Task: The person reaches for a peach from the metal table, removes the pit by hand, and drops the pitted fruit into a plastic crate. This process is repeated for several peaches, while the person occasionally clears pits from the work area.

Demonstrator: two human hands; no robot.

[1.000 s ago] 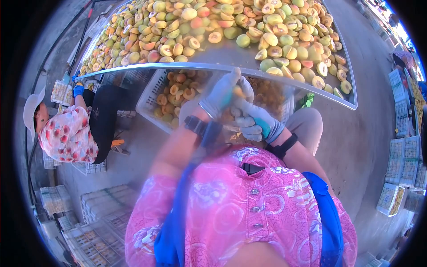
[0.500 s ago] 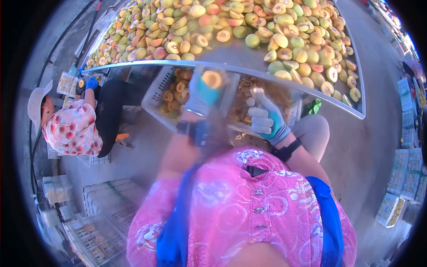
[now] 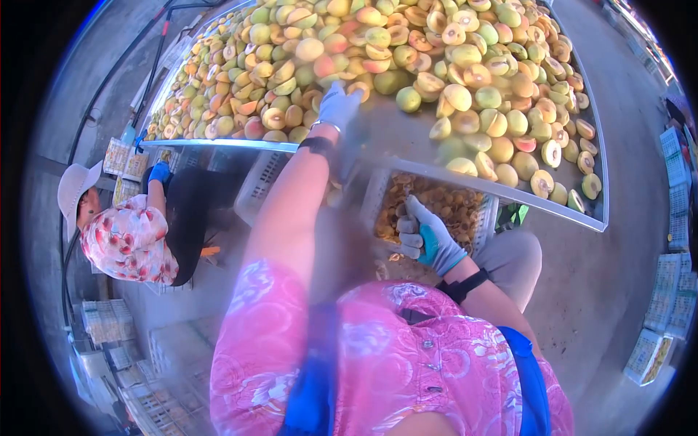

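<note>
My left hand (image 3: 338, 110), in a grey and teal glove, reaches over the tray's near edge onto a heap of halved stone fruit (image 3: 291, 76). Its fingers are stretched and apart at the fruit, with nothing visibly held. Over a crate (image 3: 373, 195) of brown pits and scraps (image 3: 403, 192), my right hand (image 3: 430, 240) has its gloved fingers curled and thumb raised. What lies inside that grip is hidden. Another crate (image 3: 258, 187) stands under the tray edge, partly covered by my left forearm.
The metal tray (image 3: 407, 134) spans the front with a raised rim. A co-worker (image 3: 131, 225) in a light hat sits at left, wearing blue gloves. Stacked crates (image 3: 107, 321) stand behind at lower left, with more crates (image 3: 662, 291) along the right.
My left hand held a pitted fruit half above the left crate; now it reaches forward on the heap without that half. My right hand stays near the scrap crate, and the view has tilted up.
</note>
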